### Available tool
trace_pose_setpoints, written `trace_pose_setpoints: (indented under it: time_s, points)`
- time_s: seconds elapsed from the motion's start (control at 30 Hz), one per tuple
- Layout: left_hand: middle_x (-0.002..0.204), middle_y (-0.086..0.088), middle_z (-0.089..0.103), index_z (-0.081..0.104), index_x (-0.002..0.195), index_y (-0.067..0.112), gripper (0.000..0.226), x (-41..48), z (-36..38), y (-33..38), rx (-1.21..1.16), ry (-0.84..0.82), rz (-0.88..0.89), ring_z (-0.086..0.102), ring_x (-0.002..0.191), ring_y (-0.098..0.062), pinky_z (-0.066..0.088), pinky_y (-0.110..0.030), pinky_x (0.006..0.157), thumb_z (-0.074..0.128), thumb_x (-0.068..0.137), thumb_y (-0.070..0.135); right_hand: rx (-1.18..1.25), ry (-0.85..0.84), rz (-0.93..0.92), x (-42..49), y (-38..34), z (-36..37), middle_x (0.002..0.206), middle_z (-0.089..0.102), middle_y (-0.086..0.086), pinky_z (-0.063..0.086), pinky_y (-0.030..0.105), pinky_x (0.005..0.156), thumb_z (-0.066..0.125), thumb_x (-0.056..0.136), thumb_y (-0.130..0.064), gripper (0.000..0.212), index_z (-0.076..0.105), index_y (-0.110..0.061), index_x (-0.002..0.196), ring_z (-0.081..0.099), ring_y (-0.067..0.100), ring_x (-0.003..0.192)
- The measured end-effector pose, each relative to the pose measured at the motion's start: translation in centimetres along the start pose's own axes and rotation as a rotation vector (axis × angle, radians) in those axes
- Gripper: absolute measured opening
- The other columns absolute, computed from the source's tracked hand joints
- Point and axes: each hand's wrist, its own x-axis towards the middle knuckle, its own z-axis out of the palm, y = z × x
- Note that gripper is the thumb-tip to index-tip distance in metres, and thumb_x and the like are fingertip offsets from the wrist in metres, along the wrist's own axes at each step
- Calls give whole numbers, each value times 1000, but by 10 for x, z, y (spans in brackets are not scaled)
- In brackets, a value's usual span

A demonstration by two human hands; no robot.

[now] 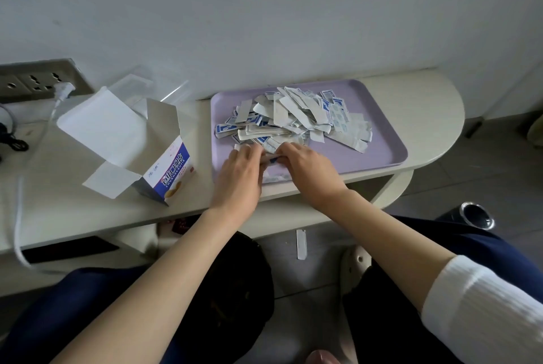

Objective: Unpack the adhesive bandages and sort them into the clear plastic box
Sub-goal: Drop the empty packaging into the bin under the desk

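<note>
- Both hands meet over a small bundle (271, 159) of wrapped bandages at the near edge of the tray (385, 140). The left hand (242, 171) and right hand (305, 171) each have fingers curled onto it from their own side, so both grips are closed on the bundle.
- The step in hand looks like squaring up a handful before it goes into the box. It is best done by tapping the long edges level against the tray so the strips lie parallel and face the same way.
- Keep the pinch light, because the paper wrappers are thin and crease easily, and a loose stack will fan out if it is squeezed at one end only.
- Take few at a time. One strip (301, 244) already lies on the floor below the table (73, 210), so slips are likely.
- Both palms face down, with the wrists low and near the tray's front rim. The forearms come in from either side and converge.
- Most of the bandages are in a loose pile (293, 116) in the middle of the tray, just beyond the hands.
- The clear plastic box (164, 87) stands against the wall to the left, behind the opened cardboard carton (132, 140). The carry will have to clear the carton's raised flaps.
</note>
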Motion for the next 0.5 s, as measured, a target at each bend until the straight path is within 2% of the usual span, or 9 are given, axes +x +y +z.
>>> trace_pose_setpoints:
  time_s: [0.07, 0.17, 0.23, 0.3, 0.37, 0.43, 0.47, 0.5]
  points:
    - [106, -8, 53, 43, 108, 5, 20, 1, -3, 8, -319, 6, -131, 50, 84, -21, 34, -23, 63, 54, 93, 14, 187, 49, 47, -4, 2, -7, 99, 61, 11, 47, 42, 68, 44, 96, -6, 12, 54, -5, 102, 57, 32, 83]
    - [95, -3, 56, 41, 101, 15, 16, 3, -8, 21, -595, -54, -327, 50, 71, -15, 35, -12, 55, 55, 92, 13, 416, 75, 110, -9, -3, -13, 100, 62, 10, 46, 32, 76, 43, 94, 0, 16, 55, -3, 103, 57, 26, 86]
    - [80, 1, 56, 45, 98, 15, 10, 2, -12, 26, -669, -113, -359, 49, 64, -13, 36, -16, 55, 53, 93, 12, 496, 56, 118, -10, -6, -17, 105, 59, 9, 44, 27, 77, 45, 93, -1, 17, 53, -4, 108, 56, 23, 89]
    - [71, 2, 55, 50, 100, 15, 8, -2, -16, 29, -680, -166, -331, 48, 59, -15, 38, -25, 56, 53, 94, 11, 414, -67, 77, -13, -2, -23, 109, 55, 9, 39, 23, 74, 51, 93, -11, 22, 50, -5, 115, 54, 22, 90]
    - [68, 2, 56, 54, 102, 17, 11, -7, -20, 30, -598, -208, -262, 46, 57, -16, 38, -24, 57, 54, 93, 9, 253, -238, 26, -16, 5, -29, 104, 57, 9, 44, 30, 73, 53, 93, -15, 21, 51, -7, 112, 57, 26, 88]
    - [75, 0, 60, 55, 105, 16, 16, -13, -25, 33, -553, -197, -228, 49, 60, -16, 39, -19, 57, 57, 92, 9, 246, -300, 30, -21, 7, -36, 93, 61, 9, 50, 36, 72, 53, 93, -12, 9, 53, -10, 101, 60, 26, 78]
    - [84, -2, 63, 54, 109, 15, 21, -15, -26, 34, -595, -157, -253, 53, 67, -16, 41, -18, 61, 60, 90, 10, 306, -301, 38, -22, 7, -39, 88, 61, 7, 51, 33, 69, 51, 93, -11, 2, 52, -12, 92, 61, 23, 71]
    - [94, -2, 64, 52, 113, 14, 29, -17, -29, 35, -715, -111, -307, 58, 78, -15, 45, -16, 68, 64, 87, 10, 391, -294, 57, -22, 4, -43, 84, 61, 4, 51, 25, 62, 49, 94, -10, 12, 49, -15, 83, 60, 17, 63]
